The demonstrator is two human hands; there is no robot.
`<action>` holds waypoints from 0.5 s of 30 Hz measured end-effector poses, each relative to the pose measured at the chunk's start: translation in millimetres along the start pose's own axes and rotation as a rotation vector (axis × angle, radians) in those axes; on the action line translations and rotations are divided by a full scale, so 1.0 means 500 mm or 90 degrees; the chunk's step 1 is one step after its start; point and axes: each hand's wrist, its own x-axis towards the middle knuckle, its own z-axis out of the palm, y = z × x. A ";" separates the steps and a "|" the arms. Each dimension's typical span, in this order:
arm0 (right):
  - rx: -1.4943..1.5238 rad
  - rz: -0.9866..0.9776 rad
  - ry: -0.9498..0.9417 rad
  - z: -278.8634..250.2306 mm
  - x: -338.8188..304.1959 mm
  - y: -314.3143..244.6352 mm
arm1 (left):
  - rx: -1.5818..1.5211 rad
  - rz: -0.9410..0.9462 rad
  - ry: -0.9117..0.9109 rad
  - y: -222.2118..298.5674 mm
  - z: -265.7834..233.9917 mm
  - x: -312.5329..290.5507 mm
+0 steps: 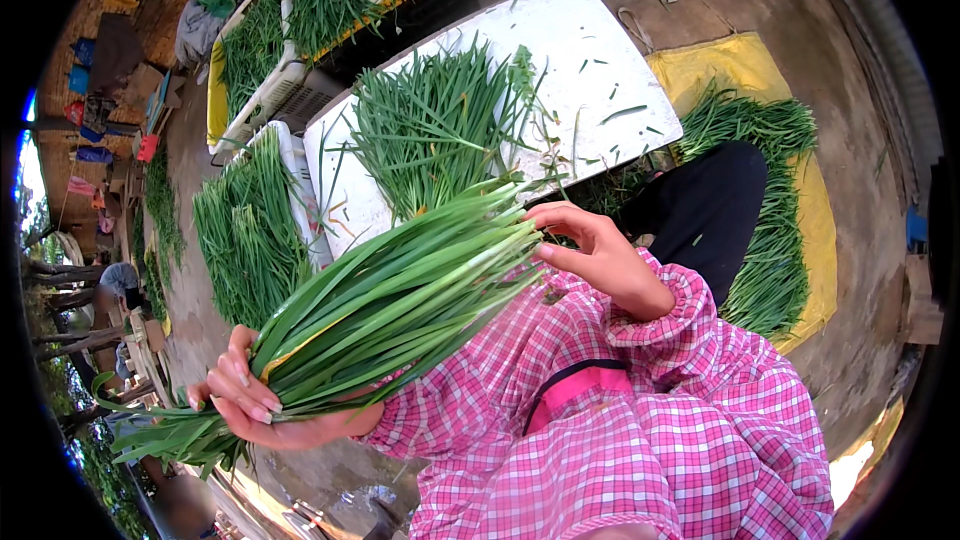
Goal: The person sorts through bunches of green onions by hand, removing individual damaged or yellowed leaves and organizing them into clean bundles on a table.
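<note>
A thick bunch of garlic chives (400,290) lies slantwise before my chest, pale stem ends at the upper right and green leaves trailing to the lower left. My left hand (262,395) is closed around its leafy part, thumb on top. At the stem ends, my right hand (595,250) has its thumb and bent fingers closed on the edge of the bunch; some fingertips are hidden. Just beyond, a loose pile of chives (435,125) rests on a white board (610,60), with cut scraps and a withered sprig beside it.
A white crate heaped with chives (245,230) stands left of the board. More crates of chives (250,60) are behind it. On the right, chives (770,200) lie on a yellow sheet (815,270) on the floor, close to my dark-trousered leg (705,215). Other people are at the far left.
</note>
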 end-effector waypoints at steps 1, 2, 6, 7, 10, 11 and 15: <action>0.018 0.018 -0.008 0.001 0.003 -0.003 | -0.192 -0.114 0.053 -0.002 -0.003 0.002; 0.041 0.037 -0.020 0.003 0.007 -0.006 | -0.379 -0.225 0.104 -0.003 -0.014 0.007; 0.119 0.056 -0.028 0.013 0.016 -0.008 | -0.203 -0.125 0.084 0.004 0.007 -0.006; 0.157 0.065 -0.034 0.022 0.019 -0.005 | -0.195 -0.128 0.100 0.003 0.008 -0.008; 0.154 0.087 -0.019 0.024 0.022 -0.001 | -0.423 -0.285 0.194 -0.010 -0.010 -0.007; 0.184 0.106 -0.017 0.027 0.024 0.003 | -0.449 -0.303 0.205 -0.012 -0.016 -0.007; 0.269 0.146 0.014 0.040 0.028 0.012 | -0.069 -0.123 0.032 0.014 0.001 -0.021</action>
